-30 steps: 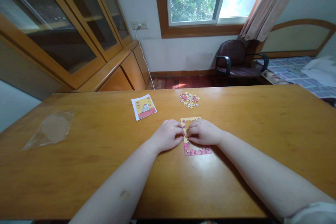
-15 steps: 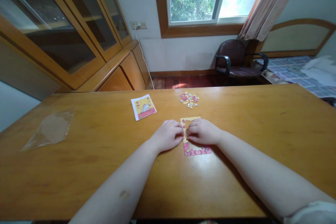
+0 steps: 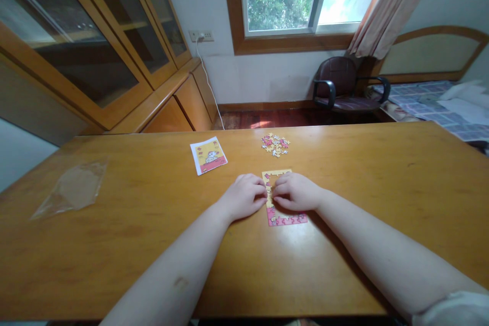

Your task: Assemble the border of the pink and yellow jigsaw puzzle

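Observation:
A partly joined jigsaw puzzle (image 3: 287, 220) lies flat on the table, a border of yellow pieces above and pink ones below around an open middle. My left hand (image 3: 247, 195) rests at its left side, fingers curled together with the tips on that edge. Across the right part of the border lies my right hand (image 3: 296, 191), its fingers bent and closed, tips just inside the left column. Whatever is under those fingertips is hidden. Beyond the hands is a small heap of loose puzzle pieces (image 3: 275, 145). A picture card (image 3: 209, 156) showing a white cartoon figure lies to the left.
The wooden table (image 3: 153, 249) spans the view. A clear plastic bag (image 3: 74, 187) lies on its left part. Past the far edge are a glass-door cabinet (image 3: 110, 35), an office chair (image 3: 340, 84), and a bed (image 3: 439, 104) on the right.
Both hands stay in nearly the same place, with only very slight shifts of the fingers. The puzzle, loose pieces and card look unchanged.

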### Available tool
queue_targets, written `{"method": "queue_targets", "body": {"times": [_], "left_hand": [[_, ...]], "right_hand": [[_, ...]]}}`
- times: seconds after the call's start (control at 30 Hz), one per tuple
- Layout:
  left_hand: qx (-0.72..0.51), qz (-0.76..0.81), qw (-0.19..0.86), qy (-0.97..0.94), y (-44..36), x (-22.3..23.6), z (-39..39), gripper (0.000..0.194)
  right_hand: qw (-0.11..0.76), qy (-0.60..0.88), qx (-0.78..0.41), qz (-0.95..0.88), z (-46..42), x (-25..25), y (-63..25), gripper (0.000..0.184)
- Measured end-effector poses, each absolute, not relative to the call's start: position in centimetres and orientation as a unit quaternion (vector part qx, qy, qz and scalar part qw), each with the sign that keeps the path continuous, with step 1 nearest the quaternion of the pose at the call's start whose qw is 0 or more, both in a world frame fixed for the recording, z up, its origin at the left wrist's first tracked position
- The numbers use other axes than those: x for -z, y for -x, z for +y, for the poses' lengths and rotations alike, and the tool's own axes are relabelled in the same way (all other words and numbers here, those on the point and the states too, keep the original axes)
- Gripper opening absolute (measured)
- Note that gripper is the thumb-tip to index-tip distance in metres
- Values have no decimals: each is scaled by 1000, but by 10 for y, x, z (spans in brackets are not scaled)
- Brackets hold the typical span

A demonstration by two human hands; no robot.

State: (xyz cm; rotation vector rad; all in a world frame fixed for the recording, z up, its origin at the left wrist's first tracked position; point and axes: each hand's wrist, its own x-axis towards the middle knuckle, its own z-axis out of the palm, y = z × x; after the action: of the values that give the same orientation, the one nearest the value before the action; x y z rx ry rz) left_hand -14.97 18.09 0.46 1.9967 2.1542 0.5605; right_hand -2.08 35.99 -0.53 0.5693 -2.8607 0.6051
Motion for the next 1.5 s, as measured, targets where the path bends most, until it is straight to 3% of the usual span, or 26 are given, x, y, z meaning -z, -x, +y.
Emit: {"method": "queue_targets", "body": {"times": [0.17, 0.3, 0.5, 0.63, 0.93, 1.5], "left_hand": [[-192, 721, 80, -661, 150, -5, 181, 9], [-201, 735, 86, -642, 150, -4, 180, 15], [-191, 734, 144, -636, 147, 2, 178, 83], [-153, 725, 185, -646, 144, 5, 179, 104], [-130, 719, 217, -647, 140, 0, 180, 103], [-127, 739, 196, -632, 145, 8, 181, 91]], "right_hand": [[86, -187, -208, -956, 359, 5, 21, 16], [149, -107, -206, -961, 364, 9, 24, 19], [216, 166, -326, -905, 390, 22, 31, 25], [210, 252, -371, -869, 400, 24, 32, 31], [162, 252, -330, -895, 396, 20, 32, 37], [151, 239, -342, -896, 394, 20, 32, 39]]}}
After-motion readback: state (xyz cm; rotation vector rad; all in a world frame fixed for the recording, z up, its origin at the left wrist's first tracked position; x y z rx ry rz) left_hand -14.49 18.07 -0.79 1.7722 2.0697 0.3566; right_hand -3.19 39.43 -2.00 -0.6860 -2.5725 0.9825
